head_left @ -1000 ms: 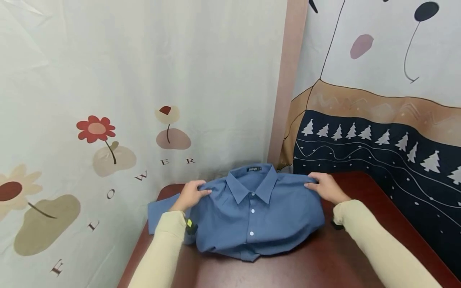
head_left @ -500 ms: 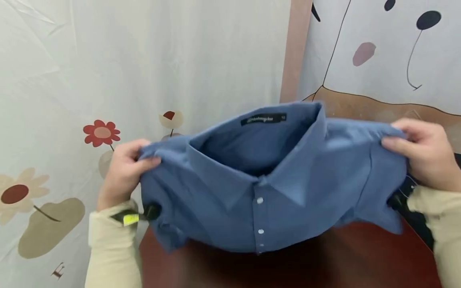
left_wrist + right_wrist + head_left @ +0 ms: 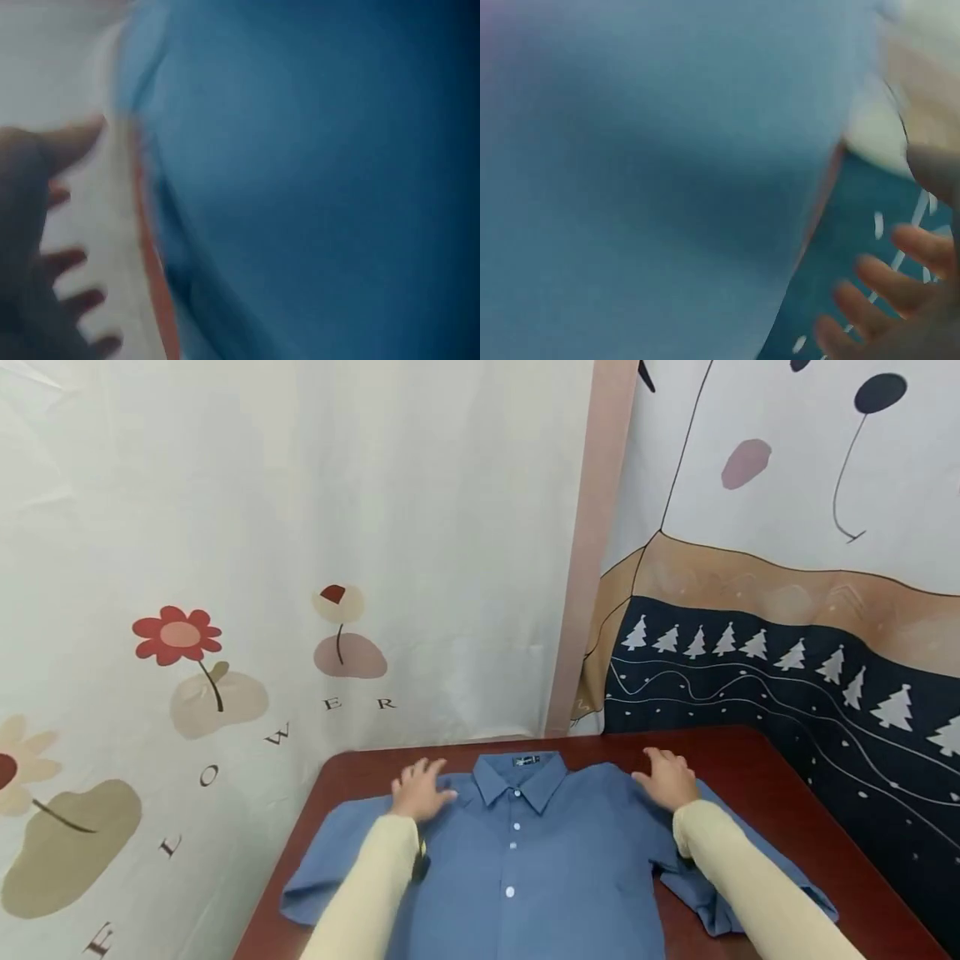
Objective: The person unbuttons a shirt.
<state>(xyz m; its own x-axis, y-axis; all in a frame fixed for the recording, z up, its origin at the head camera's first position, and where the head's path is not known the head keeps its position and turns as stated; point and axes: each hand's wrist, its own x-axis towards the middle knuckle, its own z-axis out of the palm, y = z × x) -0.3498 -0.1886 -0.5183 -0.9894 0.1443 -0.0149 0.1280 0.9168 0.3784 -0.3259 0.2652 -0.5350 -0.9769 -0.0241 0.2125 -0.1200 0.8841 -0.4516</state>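
A blue collared shirt [image 3: 570, 852] lies spread front up, its collar toward the back and white buttons running down the middle. My left hand [image 3: 420, 789], fingers spread, is over the shoulder at the left of the collar. Over the opposite shoulder, my right hand [image 3: 669, 779] has its fingers apart and grips nothing. In the left wrist view the fingers of my left hand [image 3: 56, 247] are separated and beside the blue cloth. The right wrist view has my right hand [image 3: 900, 292] loosely spread next to the blurred shirt [image 3: 645, 180].
Under the shirt is a reddish-brown table [image 3: 727, 752] with rounded back corners. A white curtain [image 3: 450, 527] printed with flowers hangs behind it. On the right hangs a dark blue cloth [image 3: 787, 710] with white trees. The shirt's sleeves [image 3: 337, 843] reach out to both sides.
The shirt was gripped at both shoulders, lifted up toward the camera, then brought down flat on the table. Both hands have let go of it, and its sleeves now lie spread outward.
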